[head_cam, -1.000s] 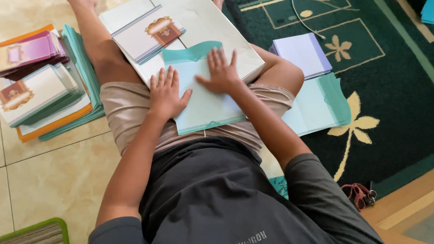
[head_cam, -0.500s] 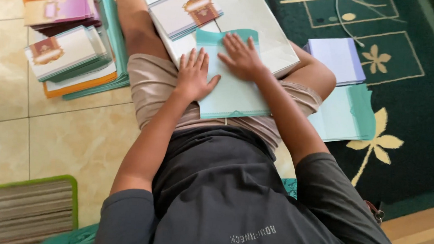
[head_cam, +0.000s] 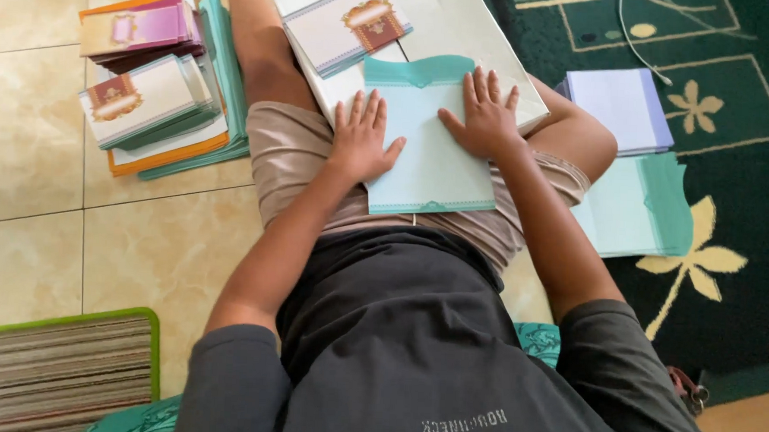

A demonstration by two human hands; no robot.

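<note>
A pale teal envelope [head_cam: 434,158] lies on a white board [head_cam: 462,29] across my lap, its darker flap folded open at the top. My left hand [head_cam: 362,137] presses flat on the envelope's left edge, fingers spread. On the envelope's right side rests my right hand [head_cam: 486,117], palm down and fingers apart. Neither hand grips anything. A small stack of ornate cards [head_cam: 345,24] sits on the board just beyond my hands.
Stacks of cards and teal envelopes [head_cam: 152,102] stand on the tiled floor at left. On the green patterned carpet [head_cam: 732,171] at right lie a pile of lilac sheets [head_cam: 623,105] and more teal envelopes [head_cam: 640,210]. A striped mat [head_cam: 54,370] is at lower left.
The view has swung so the floor stacks sit further left. Both hands stay flat on the envelope; the right hand has slid a little toward its right edge.
</note>
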